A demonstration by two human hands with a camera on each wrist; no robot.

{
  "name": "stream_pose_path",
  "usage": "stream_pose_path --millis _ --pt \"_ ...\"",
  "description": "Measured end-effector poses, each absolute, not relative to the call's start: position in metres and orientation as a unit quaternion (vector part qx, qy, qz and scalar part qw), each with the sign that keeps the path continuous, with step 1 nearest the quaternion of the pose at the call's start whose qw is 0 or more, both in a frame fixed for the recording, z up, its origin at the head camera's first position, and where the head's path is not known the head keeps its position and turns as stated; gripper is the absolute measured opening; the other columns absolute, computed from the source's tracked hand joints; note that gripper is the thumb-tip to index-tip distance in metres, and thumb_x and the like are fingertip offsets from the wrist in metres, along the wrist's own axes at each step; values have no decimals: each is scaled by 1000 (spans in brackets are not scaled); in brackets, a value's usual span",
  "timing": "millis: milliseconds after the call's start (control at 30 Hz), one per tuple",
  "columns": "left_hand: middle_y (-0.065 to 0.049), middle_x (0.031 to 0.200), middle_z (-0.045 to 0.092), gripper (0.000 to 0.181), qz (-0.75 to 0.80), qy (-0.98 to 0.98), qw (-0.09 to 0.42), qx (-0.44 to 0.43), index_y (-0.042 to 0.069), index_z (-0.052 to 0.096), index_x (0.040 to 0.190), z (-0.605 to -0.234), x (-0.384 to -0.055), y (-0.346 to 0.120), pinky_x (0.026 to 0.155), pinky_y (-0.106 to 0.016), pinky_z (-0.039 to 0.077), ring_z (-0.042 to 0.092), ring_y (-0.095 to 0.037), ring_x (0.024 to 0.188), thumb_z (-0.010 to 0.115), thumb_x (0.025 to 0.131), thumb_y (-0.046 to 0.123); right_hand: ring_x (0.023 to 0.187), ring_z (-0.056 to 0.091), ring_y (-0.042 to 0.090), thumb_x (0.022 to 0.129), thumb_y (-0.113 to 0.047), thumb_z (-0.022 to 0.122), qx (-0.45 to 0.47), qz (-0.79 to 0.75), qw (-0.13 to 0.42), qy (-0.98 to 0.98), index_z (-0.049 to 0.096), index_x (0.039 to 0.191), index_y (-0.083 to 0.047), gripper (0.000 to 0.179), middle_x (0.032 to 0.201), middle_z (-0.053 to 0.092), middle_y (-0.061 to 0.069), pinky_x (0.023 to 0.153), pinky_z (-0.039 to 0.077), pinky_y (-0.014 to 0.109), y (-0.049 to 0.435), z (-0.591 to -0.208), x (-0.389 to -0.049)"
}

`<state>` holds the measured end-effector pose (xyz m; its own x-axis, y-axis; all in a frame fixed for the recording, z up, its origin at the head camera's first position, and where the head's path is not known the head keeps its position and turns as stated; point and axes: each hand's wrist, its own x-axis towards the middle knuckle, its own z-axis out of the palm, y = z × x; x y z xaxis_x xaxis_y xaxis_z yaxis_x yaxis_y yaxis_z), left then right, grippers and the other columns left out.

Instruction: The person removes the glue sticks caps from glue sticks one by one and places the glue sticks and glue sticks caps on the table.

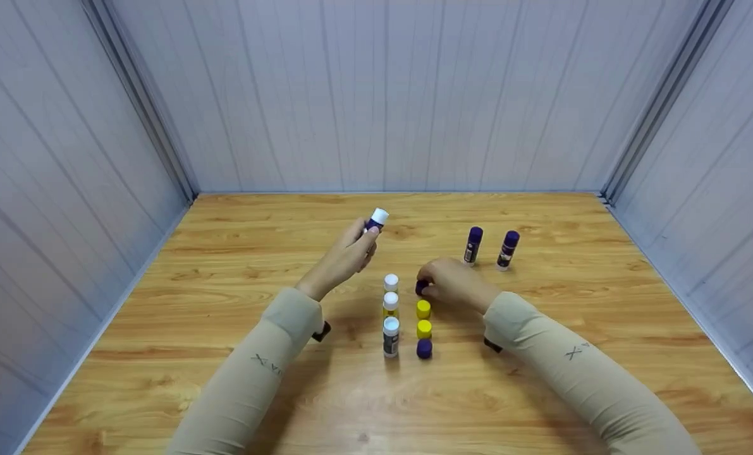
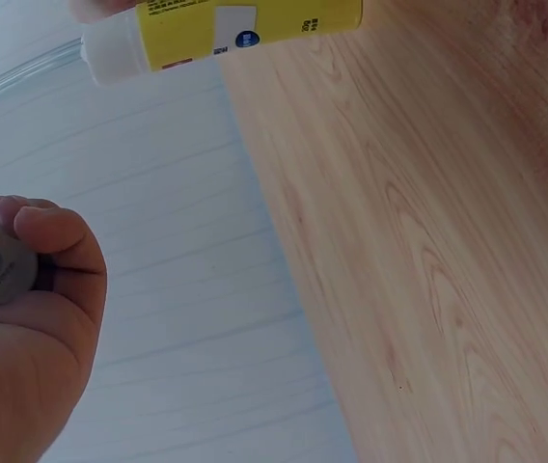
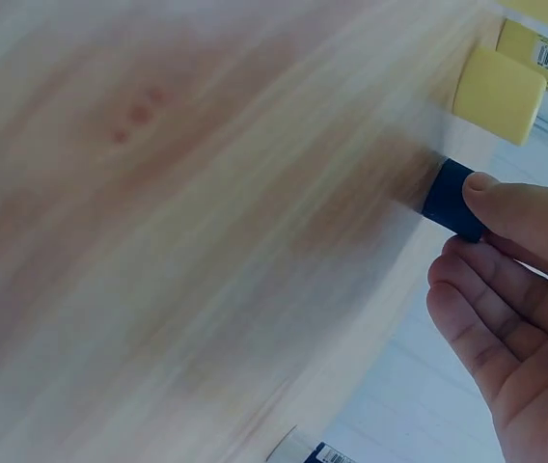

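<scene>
My left hand (image 1: 344, 256) grips a glue stick (image 1: 378, 218) above the table; its white end points up and away, over a dark purple body. In the left wrist view the curled fingers wrap round this stick, its round base (image 2: 6, 265) facing the camera. My right hand (image 1: 455, 281) pinches a dark purple cap (image 3: 451, 200) between thumb and fingers, close at the tabletop. This cap heads a row with two yellow caps (image 1: 423, 329) and another purple cap (image 1: 424, 349). Left of that row, three glue sticks with white tops (image 1: 391, 341) stand upright.
Two purple-capped glue sticks (image 1: 473, 245) stand upright behind my right hand. The wooden table (image 1: 237, 253) is bounded by pale panel walls (image 1: 382, 95) at the back and both sides. A yellow glue stick (image 2: 255, 29) shows large at the top of the left wrist view.
</scene>
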<state>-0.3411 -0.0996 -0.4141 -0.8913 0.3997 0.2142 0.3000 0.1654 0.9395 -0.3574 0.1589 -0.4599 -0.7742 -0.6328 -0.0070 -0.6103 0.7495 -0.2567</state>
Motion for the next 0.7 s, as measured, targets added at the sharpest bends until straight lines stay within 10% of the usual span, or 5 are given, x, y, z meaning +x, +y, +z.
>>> stream_pose_path --millis 433,700 --pt "-6 97 55 28 586 782 40 207 7 47 127 -422 -348 -95 73 -31 46 53 -20 81 38 119 32 97 75 25 102 -11 75 -312 -125 72 939 82 111 -7 11 106 81 10 91 63 45 157 -457 -358" --pt "-12 115 66 35 549 815 -7 186 3 64 132 -421 -359 -93 86 -35 53 62 -24 104 60 112 31 97 75 24 102 -9 75 -309 -136 81 938 82 110 -6 12 106 81 11 91 64 45 157 -457 -360"
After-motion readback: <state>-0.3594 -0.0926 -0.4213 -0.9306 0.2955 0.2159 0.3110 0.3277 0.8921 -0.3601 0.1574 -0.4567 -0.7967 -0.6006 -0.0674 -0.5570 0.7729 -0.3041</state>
